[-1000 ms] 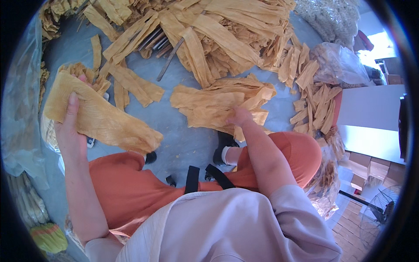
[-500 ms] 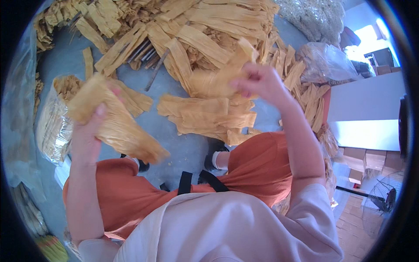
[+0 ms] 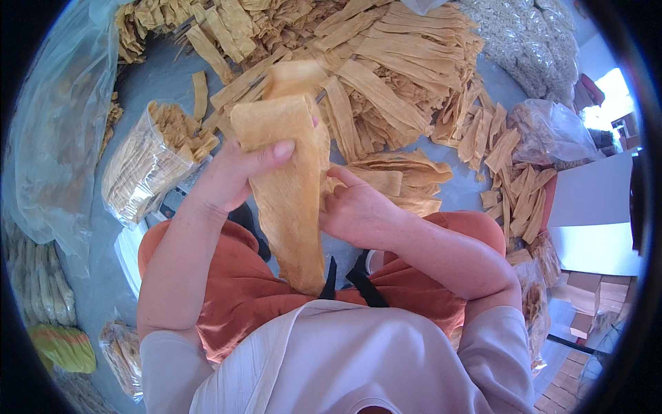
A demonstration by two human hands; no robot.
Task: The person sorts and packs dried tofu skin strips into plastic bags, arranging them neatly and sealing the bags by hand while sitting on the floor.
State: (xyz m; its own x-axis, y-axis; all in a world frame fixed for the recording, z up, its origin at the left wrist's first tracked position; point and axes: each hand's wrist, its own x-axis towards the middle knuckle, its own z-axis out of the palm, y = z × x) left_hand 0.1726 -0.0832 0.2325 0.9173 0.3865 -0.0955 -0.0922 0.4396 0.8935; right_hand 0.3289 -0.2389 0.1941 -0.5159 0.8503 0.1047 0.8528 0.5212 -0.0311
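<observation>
Overhead, the left hand [image 3: 231,176] grips a tan sheet bundle [image 3: 289,193], the right hand [image 3: 358,210] pinching its edge; one bag [image 3: 141,165] is packed, while heaps [image 3: 386,76] remain loose on the floor [image 3: 165,76].

I look down on a small food-packing workshop: heaps of dried yellow bean-curd strips [image 3: 386,76] cover a grey floor [image 3: 152,90], a clear bag packed with strips [image 3: 148,162] lies beside a small scale [image 3: 176,196], and cardboard boxes [image 3: 586,290] are stacked at the right.
</observation>
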